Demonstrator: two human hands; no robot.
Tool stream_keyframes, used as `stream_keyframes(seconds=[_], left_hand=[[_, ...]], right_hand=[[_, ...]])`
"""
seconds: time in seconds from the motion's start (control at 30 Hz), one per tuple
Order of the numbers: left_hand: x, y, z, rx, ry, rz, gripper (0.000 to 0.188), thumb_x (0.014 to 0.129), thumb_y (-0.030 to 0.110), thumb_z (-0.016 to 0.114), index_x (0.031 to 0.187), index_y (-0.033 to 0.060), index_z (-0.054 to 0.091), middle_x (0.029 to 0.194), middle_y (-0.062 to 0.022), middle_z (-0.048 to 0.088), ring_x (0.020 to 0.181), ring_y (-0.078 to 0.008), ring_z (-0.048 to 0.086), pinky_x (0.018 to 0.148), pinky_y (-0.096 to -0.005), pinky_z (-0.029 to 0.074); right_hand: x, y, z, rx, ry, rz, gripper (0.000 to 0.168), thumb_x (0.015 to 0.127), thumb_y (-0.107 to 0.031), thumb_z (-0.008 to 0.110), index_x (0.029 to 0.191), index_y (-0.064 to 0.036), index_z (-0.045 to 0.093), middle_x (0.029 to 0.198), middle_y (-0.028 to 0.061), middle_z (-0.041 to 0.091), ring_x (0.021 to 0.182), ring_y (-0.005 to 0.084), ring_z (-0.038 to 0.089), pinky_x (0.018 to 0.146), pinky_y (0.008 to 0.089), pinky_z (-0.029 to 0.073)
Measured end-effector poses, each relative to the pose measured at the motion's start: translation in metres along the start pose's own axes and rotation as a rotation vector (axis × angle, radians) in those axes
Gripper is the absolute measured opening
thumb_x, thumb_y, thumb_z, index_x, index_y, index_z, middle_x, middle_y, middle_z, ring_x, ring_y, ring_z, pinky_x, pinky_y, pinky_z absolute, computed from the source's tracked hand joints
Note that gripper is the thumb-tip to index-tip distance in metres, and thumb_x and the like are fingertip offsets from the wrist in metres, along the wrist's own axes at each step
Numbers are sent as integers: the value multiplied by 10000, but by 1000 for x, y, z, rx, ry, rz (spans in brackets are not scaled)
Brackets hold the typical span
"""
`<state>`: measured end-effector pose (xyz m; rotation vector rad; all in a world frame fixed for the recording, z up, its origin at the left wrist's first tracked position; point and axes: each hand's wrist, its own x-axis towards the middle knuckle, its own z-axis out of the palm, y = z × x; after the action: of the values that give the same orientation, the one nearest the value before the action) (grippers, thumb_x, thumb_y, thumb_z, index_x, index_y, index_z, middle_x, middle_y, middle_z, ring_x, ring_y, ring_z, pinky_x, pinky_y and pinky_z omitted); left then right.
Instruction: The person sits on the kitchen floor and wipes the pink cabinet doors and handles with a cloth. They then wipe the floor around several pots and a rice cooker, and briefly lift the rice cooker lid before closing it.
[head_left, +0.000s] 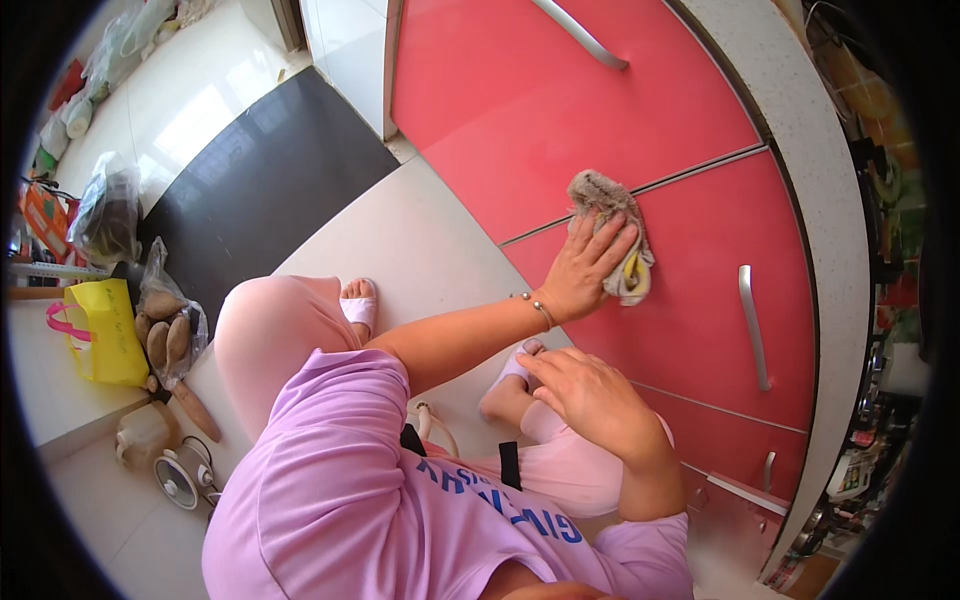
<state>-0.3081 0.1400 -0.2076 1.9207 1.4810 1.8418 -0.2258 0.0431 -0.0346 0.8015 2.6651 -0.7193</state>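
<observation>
My left hand presses a grey cloth with yellow patches against the red glossy cabinet fronts, across the seam between two panels. Its fingers lie spread over the cloth, and a bracelet is on that wrist. Below it, my right hand holds nothing and lies over my bent knee, its fingers loosely extended; whether it touches the leg I cannot tell. Curved metal handles are fixed to the cabinet fronts, one of them to the right of the cloth.
A speckled countertop edge borders the cabinets. On the left are a yellow bag, a plastic bag of brown tubers, a jug and a round-faced appliance. A stool part shows between my legs.
</observation>
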Motion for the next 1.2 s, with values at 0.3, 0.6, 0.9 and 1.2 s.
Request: stream_keyframes(seconds=[0.3,0.6,0.9,1.2], left_hand=[[-61,-77,-7,221,-70,-214,712,911,210,669,1543,25,401,1623,-168,358,1512,-440,281,1225,-592,262],[-16,-52,-32,168,-101,-81,617,903,164,661,1475,18,483,1627,-210,346,1518,-456,264,1212,-628,256],[-91,-91,-35,363,-537,6,759,859,73,682,1562,68,395,1640,-130,355,1480,-423,337,1206,-540,337],[-6,-70,-50,134,-35,-37,793,846,49,670,1572,22,353,1652,-193,304,1499,-428,312,1223,-498,309]], right_hand=[[-2,3,0,51,-46,64,463,895,-140,704,1344,-68,620,1205,111,688,1145,318,609,991,429,499],[2,-2,-5,49,-7,22,451,905,-140,699,1343,-63,620,1235,121,683,1164,311,608,1007,425,494],[9,3,3,30,-44,15,435,912,-137,693,1335,-64,627,1232,125,685,1165,317,608,1008,427,493],[8,1,-9,70,18,13,440,903,-138,698,1332,-65,632,1221,126,686,1151,324,615,997,428,501]])
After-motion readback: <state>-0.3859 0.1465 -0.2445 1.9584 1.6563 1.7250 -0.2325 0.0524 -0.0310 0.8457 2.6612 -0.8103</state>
